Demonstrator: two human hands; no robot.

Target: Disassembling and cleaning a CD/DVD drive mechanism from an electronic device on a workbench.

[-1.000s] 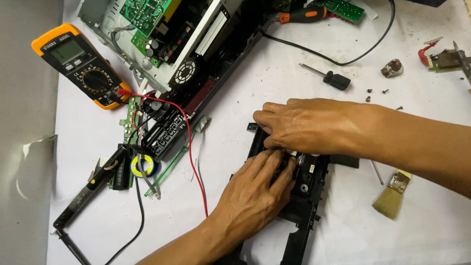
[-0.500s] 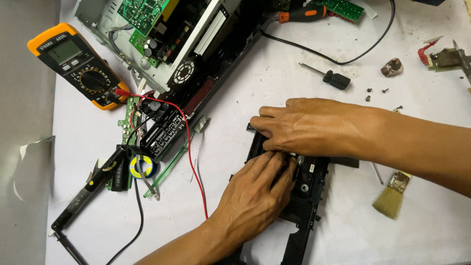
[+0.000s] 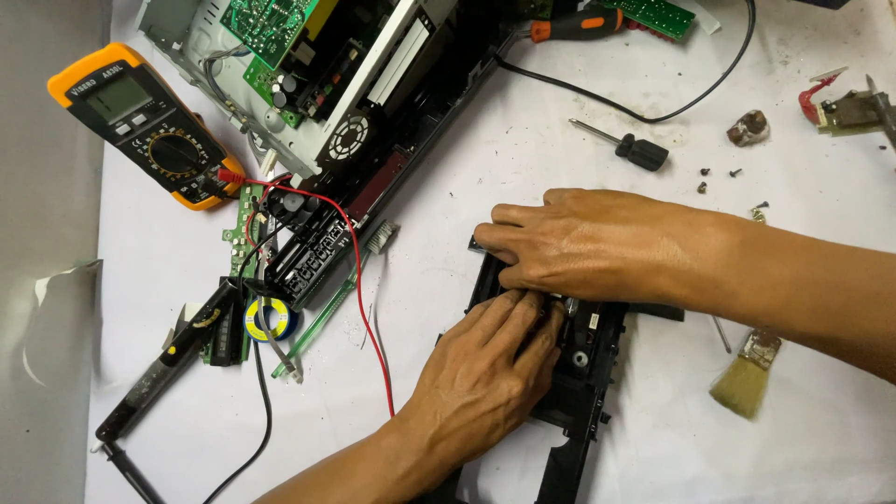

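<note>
Both hands are down on the black plastic drive frame (image 3: 586,366), which lies flat on the white desk (image 3: 523,159) right of centre, near the lower edge of the view. The left hand (image 3: 485,373) comes up from below and lies palm-down across the frame, its fingers (image 3: 523,317) pressed onto the upper middle of the part. The right hand (image 3: 583,243) reaches in from the right and covers the frame's top edge, fingertips curled down at the upper left corner — the two hands meet, fingers touching, over the same spot. Whether either grip is actually pinched around something small there, I cannot tell; the fingers hide it. What does show: both hands bear flat on the frame rather than wrapping it.

Around them, plenty of kit. An opened metal chassis (image 3: 364,84) with green circuit boards lies at an angle across the top left, and a yellow-and-black multimeter (image 3: 149,126) sits beside it, its red lead (image 3: 359,271) trailing down across the desk just left of the left hand. A soldering iron (image 3: 173,359) lies at lower left, with a small reel of solder (image 3: 266,319) next to it. Up right of the hands, a small black-handled screwdriver (image 3: 621,143) — and a few loose screws (image 3: 719,175) nearby. A little paintbrush (image 3: 747,373) lies just under the right forearm.
</note>
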